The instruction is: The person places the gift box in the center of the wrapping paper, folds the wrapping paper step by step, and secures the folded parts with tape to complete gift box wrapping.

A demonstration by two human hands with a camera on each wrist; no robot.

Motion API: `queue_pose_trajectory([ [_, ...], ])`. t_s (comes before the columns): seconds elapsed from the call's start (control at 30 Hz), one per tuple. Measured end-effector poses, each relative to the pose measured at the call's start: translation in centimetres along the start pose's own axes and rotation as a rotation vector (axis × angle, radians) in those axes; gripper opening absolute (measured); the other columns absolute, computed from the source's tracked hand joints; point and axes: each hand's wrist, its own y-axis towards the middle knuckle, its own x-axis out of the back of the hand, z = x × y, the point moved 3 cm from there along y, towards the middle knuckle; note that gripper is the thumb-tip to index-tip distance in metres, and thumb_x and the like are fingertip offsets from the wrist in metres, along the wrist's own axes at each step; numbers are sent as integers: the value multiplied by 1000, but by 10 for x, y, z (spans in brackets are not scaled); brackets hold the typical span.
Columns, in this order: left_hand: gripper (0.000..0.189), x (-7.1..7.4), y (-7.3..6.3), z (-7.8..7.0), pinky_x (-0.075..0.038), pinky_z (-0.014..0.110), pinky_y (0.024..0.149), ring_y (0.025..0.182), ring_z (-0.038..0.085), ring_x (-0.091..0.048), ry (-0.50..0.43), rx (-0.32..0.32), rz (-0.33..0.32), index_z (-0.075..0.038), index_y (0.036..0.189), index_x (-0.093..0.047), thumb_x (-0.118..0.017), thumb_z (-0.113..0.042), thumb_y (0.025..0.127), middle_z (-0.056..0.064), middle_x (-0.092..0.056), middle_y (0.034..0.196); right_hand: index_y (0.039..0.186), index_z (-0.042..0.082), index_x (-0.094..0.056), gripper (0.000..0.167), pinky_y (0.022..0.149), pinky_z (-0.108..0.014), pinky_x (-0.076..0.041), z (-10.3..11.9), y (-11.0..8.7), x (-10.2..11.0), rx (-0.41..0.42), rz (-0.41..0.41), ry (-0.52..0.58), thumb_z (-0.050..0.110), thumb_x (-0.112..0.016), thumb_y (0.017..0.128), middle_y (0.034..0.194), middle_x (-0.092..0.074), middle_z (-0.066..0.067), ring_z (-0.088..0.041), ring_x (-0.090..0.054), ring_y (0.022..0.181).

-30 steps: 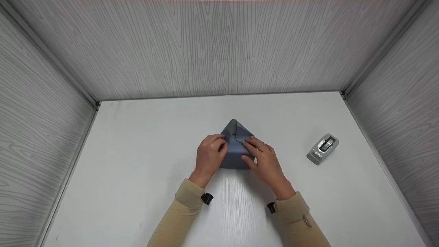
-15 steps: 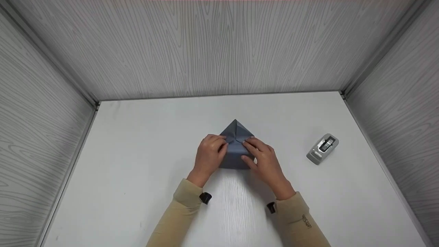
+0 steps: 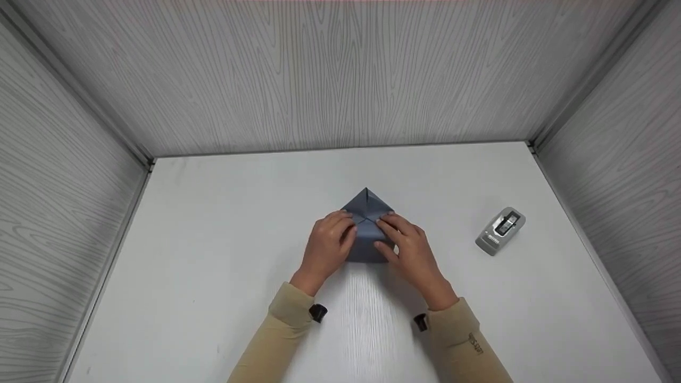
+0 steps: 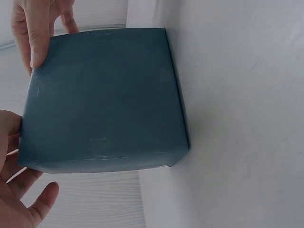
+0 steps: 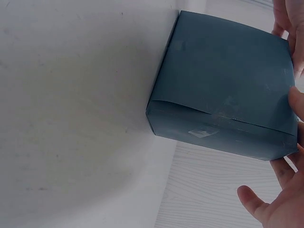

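A blue-grey paper box (image 3: 367,244) stands in the middle of the table in the head view. Triangular paper flaps (image 3: 372,202) on its top slope to a point at the far side, with a thin slit between them. My left hand (image 3: 325,244) presses on the left part of the top, thumb beside the bent fingers. The right hand (image 3: 415,252) rests its fingertips on the right flap, its thumb on the top nearer the front edge. Both wrist views face the box's front (image 4: 104,99); in the right wrist view a shiny patch (image 5: 204,131) shows low on one side.
A small grey and silver device (image 3: 500,231) with a black-framed window lies to the right on the white table (image 3: 213,229). Wood-grain panels (image 3: 340,74) enclose the table at the back and on both sides.
The left hand has shifted slightly inward and flattened the left flap, so the flaps now meet in creases at the middle. The right hand has stayed in place.
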Motion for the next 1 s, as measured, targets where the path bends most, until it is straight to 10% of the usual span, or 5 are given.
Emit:
queue_pose_trajectory([
  [1.0, 47, 0, -13, 0, -39, 50, 102, 140, 24, -35, 17, 11, 287, -9, 139, -56, -54, -38, 101, 7, -48, 145, 133, 8, -62, 47, 101, -53, -38, 1, 1, 1, 24, -22, 8, 29, -71, 92, 136, -54, -6, -24, -46, 131],
])
